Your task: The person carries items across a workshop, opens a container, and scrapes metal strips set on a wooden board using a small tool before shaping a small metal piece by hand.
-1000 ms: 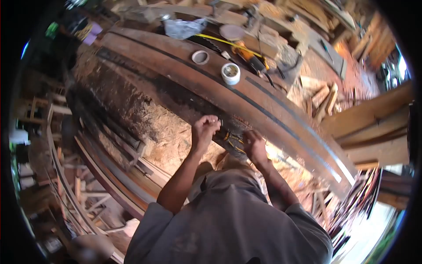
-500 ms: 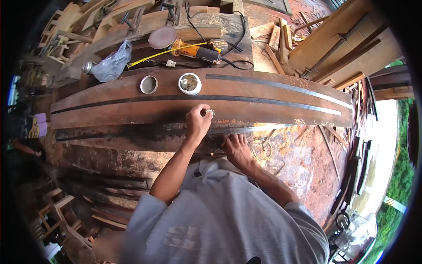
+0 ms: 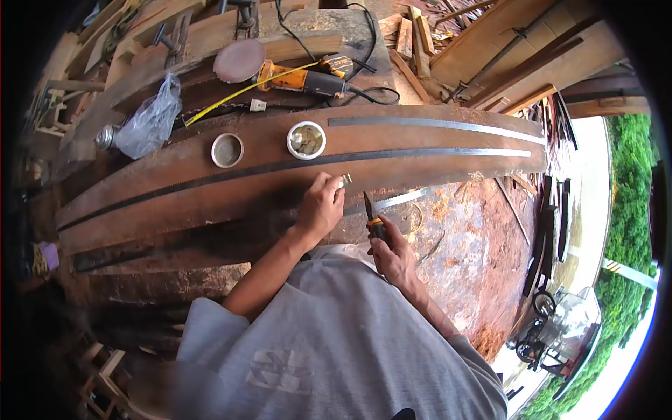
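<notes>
Black and yellow, the handle of a knife [image 3: 372, 215] sits in the right hand [image 3: 393, 257], near the centre of the frame, fingers wrapped around it and the slim dark blade pointing towards the top. The left hand [image 3: 319, 210], just left of centre, pinches a small pale piece [image 3: 346, 180] between thumb and fingertips; what it is made of is too small to tell.

The knife looks light and stiff, likely easy to control, with a handle that seems to offer good grip; the place to hold it is that handle, well back from the point. The pale piece is probably very light, perhaps easy to drop, and best taken by its edges, with fingertips away from the blade.

The piece juts from the upper right of the left hand; the knife tip stands just below and to the right of it, apart from it. Beyond the hands, a brown board [image 3: 434, 169] with dark strips spans the frame. On it, above the left hand, stand a white tub [image 3: 306, 141] of pale paste and, further left, a shallow lid [image 3: 227, 150]
</notes>
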`<state>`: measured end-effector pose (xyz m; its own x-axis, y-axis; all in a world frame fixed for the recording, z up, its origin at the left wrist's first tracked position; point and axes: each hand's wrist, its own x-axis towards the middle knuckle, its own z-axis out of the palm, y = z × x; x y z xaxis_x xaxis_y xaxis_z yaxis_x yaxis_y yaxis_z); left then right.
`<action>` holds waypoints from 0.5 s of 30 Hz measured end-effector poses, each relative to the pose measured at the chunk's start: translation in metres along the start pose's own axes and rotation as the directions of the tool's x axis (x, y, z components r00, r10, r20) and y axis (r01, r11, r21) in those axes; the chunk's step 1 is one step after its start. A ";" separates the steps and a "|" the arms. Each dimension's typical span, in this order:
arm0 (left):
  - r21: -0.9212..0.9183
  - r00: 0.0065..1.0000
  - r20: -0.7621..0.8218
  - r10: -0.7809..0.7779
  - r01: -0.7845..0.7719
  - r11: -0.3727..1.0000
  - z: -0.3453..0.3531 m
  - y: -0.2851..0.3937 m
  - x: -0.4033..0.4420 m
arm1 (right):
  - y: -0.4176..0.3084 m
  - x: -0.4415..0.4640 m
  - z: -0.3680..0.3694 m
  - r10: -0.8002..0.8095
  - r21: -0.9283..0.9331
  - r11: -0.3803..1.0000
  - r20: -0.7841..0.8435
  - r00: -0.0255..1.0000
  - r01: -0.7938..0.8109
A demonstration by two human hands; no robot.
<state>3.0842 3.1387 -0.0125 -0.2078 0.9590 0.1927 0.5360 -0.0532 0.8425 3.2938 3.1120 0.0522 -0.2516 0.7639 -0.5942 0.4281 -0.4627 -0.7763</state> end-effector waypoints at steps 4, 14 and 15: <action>-0.014 0.990 0.137 -0.042 0.045 0.999 -0.003 -0.008 0.002 | -0.027 0.001 0.016 -0.212 -0.097 0.974 -0.078 0.974 0.204; -0.039 0.999 0.048 0.020 -0.018 0.999 0.007 -0.016 0.001 | -0.067 0.013 0.024 -0.153 -0.473 0.873 -0.032 0.988 0.120; -0.036 0.999 0.049 0.019 -0.018 0.999 0.006 -0.015 0.002 | -0.067 0.015 0.024 -0.153 -0.466 0.877 -0.030 0.988 0.122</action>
<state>3.0804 3.1427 -0.0281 -0.1567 0.9704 0.1839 0.5099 -0.0800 0.8565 3.2400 3.1438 0.0903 -0.2881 0.8391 -0.4614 0.7487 -0.1031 -0.6549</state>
